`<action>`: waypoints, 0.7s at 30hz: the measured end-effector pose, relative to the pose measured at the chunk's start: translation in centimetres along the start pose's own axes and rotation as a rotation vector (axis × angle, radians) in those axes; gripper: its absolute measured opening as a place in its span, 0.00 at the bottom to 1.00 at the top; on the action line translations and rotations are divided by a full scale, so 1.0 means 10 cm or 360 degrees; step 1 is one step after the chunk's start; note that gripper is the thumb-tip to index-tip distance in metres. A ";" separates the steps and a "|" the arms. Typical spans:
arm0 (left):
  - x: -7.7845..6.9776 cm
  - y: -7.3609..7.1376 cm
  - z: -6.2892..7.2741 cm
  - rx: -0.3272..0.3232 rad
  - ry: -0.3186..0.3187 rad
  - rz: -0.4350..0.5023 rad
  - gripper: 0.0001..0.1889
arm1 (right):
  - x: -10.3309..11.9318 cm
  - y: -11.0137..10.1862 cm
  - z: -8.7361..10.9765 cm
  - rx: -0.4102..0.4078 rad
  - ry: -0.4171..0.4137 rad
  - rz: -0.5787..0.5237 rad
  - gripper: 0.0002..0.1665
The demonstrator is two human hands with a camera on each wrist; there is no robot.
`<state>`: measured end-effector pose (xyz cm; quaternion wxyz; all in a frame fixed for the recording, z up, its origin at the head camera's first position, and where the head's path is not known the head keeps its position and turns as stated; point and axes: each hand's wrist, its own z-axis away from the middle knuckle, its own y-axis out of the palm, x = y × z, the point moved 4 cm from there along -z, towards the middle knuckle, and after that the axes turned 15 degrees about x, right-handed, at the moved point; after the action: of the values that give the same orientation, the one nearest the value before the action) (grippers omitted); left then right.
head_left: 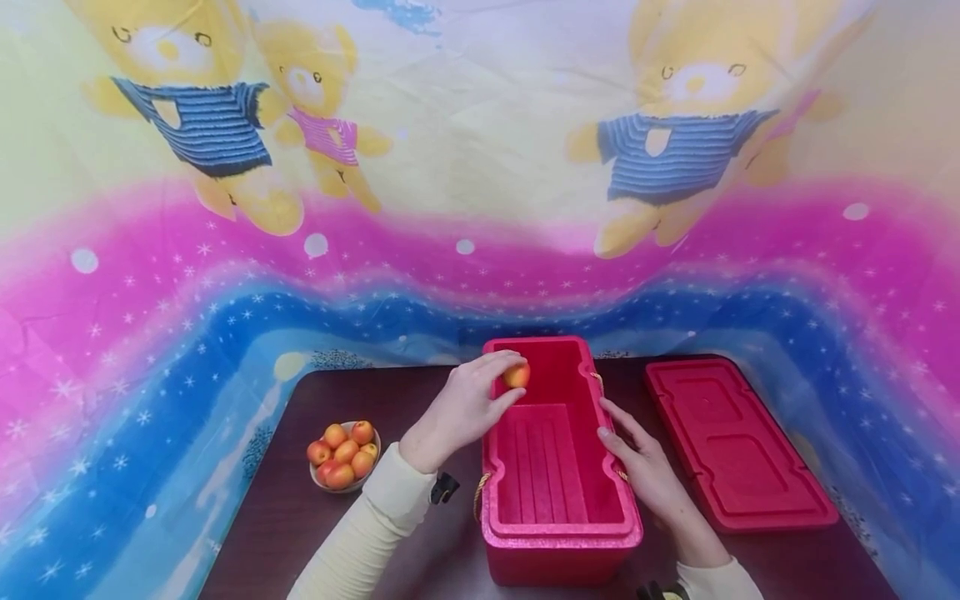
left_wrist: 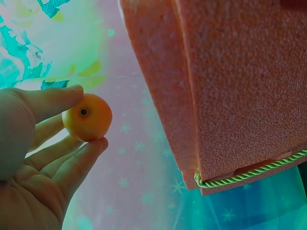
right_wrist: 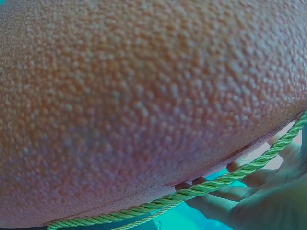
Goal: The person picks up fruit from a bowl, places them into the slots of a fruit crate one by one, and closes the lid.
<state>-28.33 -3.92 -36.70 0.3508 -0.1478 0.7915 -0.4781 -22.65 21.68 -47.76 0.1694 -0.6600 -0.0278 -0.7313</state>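
Observation:
My left hand [head_left: 468, 404] pinches an apricot [head_left: 516, 375] between thumb and fingertips, above the far left side of a red foam box [head_left: 562, 529]. In the left wrist view the orange apricot [left_wrist: 88, 117] shows a small dark spot, and the box wall [left_wrist: 249, 86] stands to its right, apart from it. My right hand [head_left: 648, 467] rests against the box's right rim with fairly straight fingers. Seen from the right wrist, its fingers [right_wrist: 218, 203] lie by the wall behind a twisted rope handle [right_wrist: 211, 186]. The ribbed floor of the lidless box [head_left: 543, 467] shows bare.
A small bowl [head_left: 345, 489] full of several apricots stands left of the box. The red lid [head_left: 738, 442] lies flat on the dark table [head_left: 427, 533] at the right. A printed bear curtain [head_left: 480, 167] hangs behind and around the table.

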 end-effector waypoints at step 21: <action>0.01 0.06 0.00 0.0181 -0.0007 -0.0135 0.26 | 0.01 0.01 0.01 0.0005 -0.0008 -0.0030 0.37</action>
<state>-28.32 -3.61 -37.28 0.3398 -0.1620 0.7553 -0.5365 -22.50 21.58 -47.65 0.1636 -0.6613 -0.0356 -0.7312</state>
